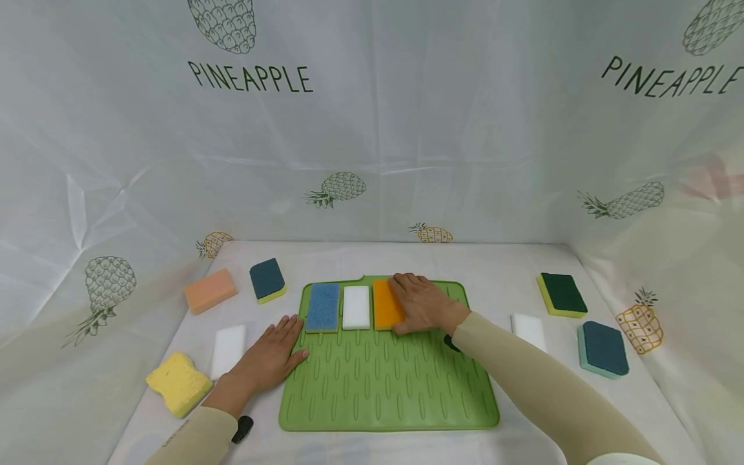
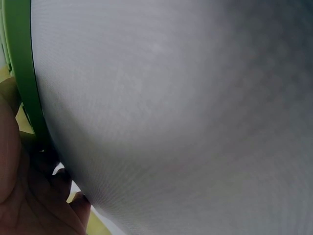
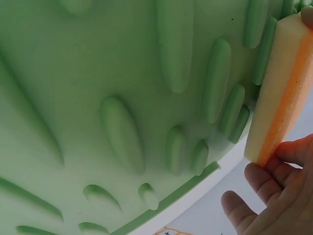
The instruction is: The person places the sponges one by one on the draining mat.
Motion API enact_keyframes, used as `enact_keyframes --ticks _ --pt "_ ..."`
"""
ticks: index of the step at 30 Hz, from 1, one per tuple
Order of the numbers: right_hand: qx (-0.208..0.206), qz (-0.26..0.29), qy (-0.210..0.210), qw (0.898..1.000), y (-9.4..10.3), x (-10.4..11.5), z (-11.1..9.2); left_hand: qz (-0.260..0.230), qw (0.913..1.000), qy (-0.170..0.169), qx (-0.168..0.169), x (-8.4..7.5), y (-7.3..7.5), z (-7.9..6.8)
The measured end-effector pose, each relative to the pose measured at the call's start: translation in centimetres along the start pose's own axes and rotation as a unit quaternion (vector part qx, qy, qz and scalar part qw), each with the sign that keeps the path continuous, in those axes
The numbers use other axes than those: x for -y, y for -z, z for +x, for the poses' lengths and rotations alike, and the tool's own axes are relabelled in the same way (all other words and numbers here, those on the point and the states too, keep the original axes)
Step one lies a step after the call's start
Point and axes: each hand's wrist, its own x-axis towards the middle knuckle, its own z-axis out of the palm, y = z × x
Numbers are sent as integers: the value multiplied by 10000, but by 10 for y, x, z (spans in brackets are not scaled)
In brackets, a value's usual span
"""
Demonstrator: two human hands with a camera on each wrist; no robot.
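From the head view, my right hand (image 1: 423,303) lies over an orange sponge (image 1: 383,307) near the top edge of a green mat (image 1: 383,381). I grip the sponge with my thumb at its near end and my fingers toward its far end. To its left, and apart from it, a white sponge (image 1: 356,307) and then a blue sponge (image 1: 323,309) lie side by side on the mat, making a row of three. My left hand (image 1: 268,355) rests flat at the mat's left edge, fingers extended, holding nothing, with the thumb reaching over the rim. Beyond my left arm on the table (image 1: 500,268) lie a yellow sponge (image 1: 179,383), a peach sponge (image 1: 210,291) and others; more are on the right, including a dark green one.

From the left wrist, a blurred pale surface fills most of the view. The mat's edge runs down the left side, with part of my left hand below and beside it.

From the right wrist, I see the mat's raised ridges and the orange sponge's cream layer. My fingers press its lower end, and another fingertip shows at its upper end.
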Motion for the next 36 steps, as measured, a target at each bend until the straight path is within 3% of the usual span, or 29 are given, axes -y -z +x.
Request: enact_keyframes --ticks 13,36 --pt "272 81 -95 9996 2 3 2 28 10000 21 16 -1 1 0" --pt "166 229 -53 9996 1 5 1 -2 10000 12 -10 -2 1 -1"
